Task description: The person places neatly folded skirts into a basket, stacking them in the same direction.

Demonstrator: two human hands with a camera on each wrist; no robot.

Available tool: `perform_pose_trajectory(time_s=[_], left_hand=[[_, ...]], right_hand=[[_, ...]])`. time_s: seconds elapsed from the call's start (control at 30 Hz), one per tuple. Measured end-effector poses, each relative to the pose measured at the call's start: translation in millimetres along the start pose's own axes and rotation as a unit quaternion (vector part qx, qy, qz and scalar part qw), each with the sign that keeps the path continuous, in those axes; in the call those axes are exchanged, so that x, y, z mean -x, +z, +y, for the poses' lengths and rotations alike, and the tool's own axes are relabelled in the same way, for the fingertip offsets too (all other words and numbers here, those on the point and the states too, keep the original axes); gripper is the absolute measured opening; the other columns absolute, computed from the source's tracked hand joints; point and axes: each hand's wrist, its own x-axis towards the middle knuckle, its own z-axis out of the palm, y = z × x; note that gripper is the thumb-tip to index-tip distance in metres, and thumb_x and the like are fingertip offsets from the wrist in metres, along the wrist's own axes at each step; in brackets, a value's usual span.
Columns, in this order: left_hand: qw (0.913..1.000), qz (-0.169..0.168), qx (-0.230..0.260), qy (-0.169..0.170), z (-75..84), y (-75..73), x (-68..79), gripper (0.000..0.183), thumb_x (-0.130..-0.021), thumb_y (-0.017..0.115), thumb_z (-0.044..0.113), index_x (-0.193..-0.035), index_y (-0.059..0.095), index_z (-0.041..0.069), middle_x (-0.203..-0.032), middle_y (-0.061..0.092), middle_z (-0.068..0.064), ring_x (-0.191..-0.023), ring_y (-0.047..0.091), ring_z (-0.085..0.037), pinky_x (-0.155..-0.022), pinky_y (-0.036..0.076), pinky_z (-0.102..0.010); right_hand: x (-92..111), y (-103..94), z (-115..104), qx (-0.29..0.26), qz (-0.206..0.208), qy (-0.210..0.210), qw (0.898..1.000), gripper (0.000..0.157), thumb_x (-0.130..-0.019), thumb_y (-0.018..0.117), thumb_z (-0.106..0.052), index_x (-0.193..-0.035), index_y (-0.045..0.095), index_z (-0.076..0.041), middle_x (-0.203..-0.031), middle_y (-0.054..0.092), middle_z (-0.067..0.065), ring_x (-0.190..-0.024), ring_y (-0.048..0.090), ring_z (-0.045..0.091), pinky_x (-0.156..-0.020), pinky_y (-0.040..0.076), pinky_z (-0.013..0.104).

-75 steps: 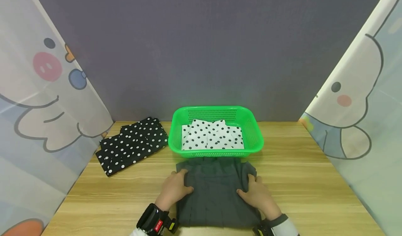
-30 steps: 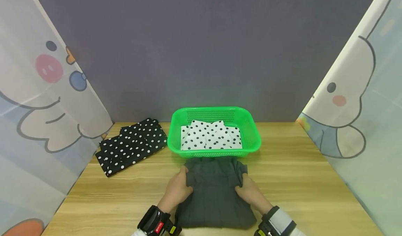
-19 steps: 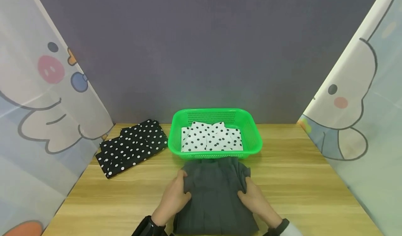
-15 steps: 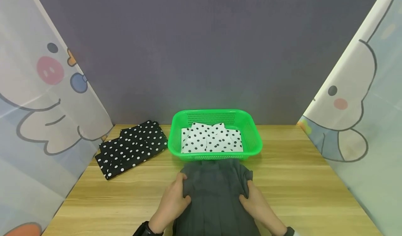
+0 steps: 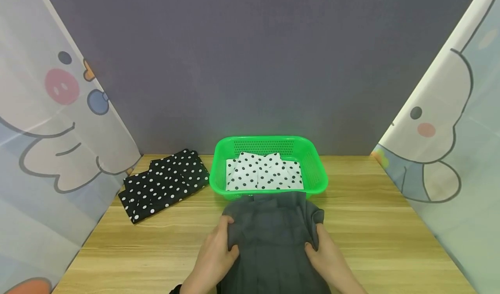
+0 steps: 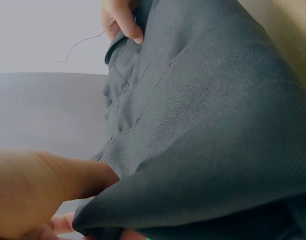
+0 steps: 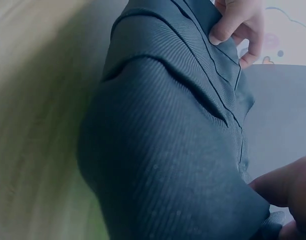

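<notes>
A dark grey pleated skirt (image 5: 269,242) hangs between both hands at the front of the table, raised off the wood. Its top edge overlaps the front rim of a green plastic basket (image 5: 321,176) in the head view. My left hand (image 5: 214,250) pinches the skirt's left side, thumb on top and fingers under the cloth. On the opposite side my right hand (image 5: 330,257) grips it the same way. The left wrist view shows the left thumb (image 6: 88,177) on the grey cloth (image 6: 203,110); the fingers beneath are partly hidden.
Inside the basket lies a folded white cloth garment with black dots (image 5: 265,172). A folded black garment with white dots (image 5: 166,185) lies left of the basket on the wooden table (image 5: 371,224). A grey panel (image 5: 254,68) stands behind.
Both hands have closed in on the skirt's sides and lifted it off the table, nearer the camera. Its top edge has come up over the basket's front rim. Basket and dotted garments stay put.
</notes>
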Motion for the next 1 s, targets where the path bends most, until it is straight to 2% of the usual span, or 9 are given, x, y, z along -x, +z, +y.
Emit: perform_pose_trajectory(time_s=[0.2,0.33,0.43,0.57,0.7,0.8,1.0], left_hand=[[0.9996,0.027,-0.003,0.012,7.9,-8.6,-5.1,0.054,-0.065,0.065,0.005,-0.112,0.039,0.015,-0.104,0.057,-0.011,-0.067,0.053,-0.017,-0.054,0.041,-0.030],[0.9988,0.044,0.000,0.021,9.7,-11.4,-15.4,0.054,-0.065,0.065,0.004,-0.113,0.040,0.013,-0.105,0.056,-0.012,-0.068,0.054,-0.018,-0.053,0.041,-0.030],[0.9985,0.048,0.007,0.026,10.3,-12.4,-25.1,0.054,-0.066,0.065,0.004,-0.113,0.039,0.011,-0.096,0.058,-0.014,-0.063,0.052,-0.018,-0.049,0.039,-0.028],[0.9990,0.038,0.017,0.018,10.0,-15.3,-38.2,0.055,-0.067,0.063,0.003,-0.114,0.037,0.012,-0.076,0.056,-0.010,-0.049,0.043,-0.014,-0.042,0.033,-0.025],[0.9992,0.031,0.022,0.015,8.2,-19.7,-52.7,0.055,-0.068,0.062,0.004,-0.116,0.036,0.011,-0.069,0.051,-0.007,-0.048,0.042,-0.014,-0.041,0.033,-0.025],[0.9990,0.035,0.022,0.018,7.1,-22.9,-65.2,0.055,-0.068,0.062,0.004,-0.115,0.036,0.010,-0.070,0.053,-0.008,-0.051,0.045,-0.015,-0.042,0.035,-0.026],[0.9989,0.031,0.023,0.025,8.1,-28.5,-91.0,0.055,-0.067,0.062,0.003,-0.116,0.036,0.009,-0.084,0.058,-0.014,-0.057,0.050,-0.018,-0.046,0.038,-0.025]], right_hand=[[-5,-10.6,-11,0.018,0.027,-0.034,0.999,0.032,-0.077,0.056,-0.001,-0.105,0.042,0.004,-0.096,0.055,0.016,-0.084,0.057,0.025,-0.064,0.046,0.032],[-14,-15.7,-16,0.016,0.038,-0.056,0.998,0.031,-0.076,0.057,0.000,-0.104,0.043,0.004,-0.095,0.055,0.017,-0.086,0.056,0.027,-0.066,0.047,0.034],[-23,-18.5,-18,0.014,0.041,-0.068,0.997,0.032,-0.077,0.056,0.000,-0.106,0.042,0.005,-0.098,0.054,0.019,-0.089,0.055,0.029,-0.068,0.046,0.036],[-34,-21.3,-22,0.014,0.043,-0.077,0.996,0.036,-0.078,0.055,-0.001,-0.110,0.039,0.006,-0.101,0.054,0.022,-0.087,0.055,0.029,-0.064,0.046,0.034],[-46,-24.8,-29,0.011,0.042,-0.081,0.996,0.037,-0.080,0.053,-0.003,-0.113,0.037,0.006,-0.101,0.053,0.022,-0.086,0.055,0.029,-0.064,0.046,0.033],[-56,-29.5,-34,0.017,0.043,-0.088,0.995,0.039,-0.081,0.052,-0.005,-0.115,0.036,0.007,-0.102,0.052,0.024,-0.088,0.055,0.032,-0.066,0.046,0.036],[-81,-38.6,-41,0.008,0.029,-0.087,0.996,0.047,-0.084,0.048,-0.008,-0.123,0.028,0.010,-0.112,0.047,0.029,-0.097,0.051,0.038,-0.074,0.045,0.043]])
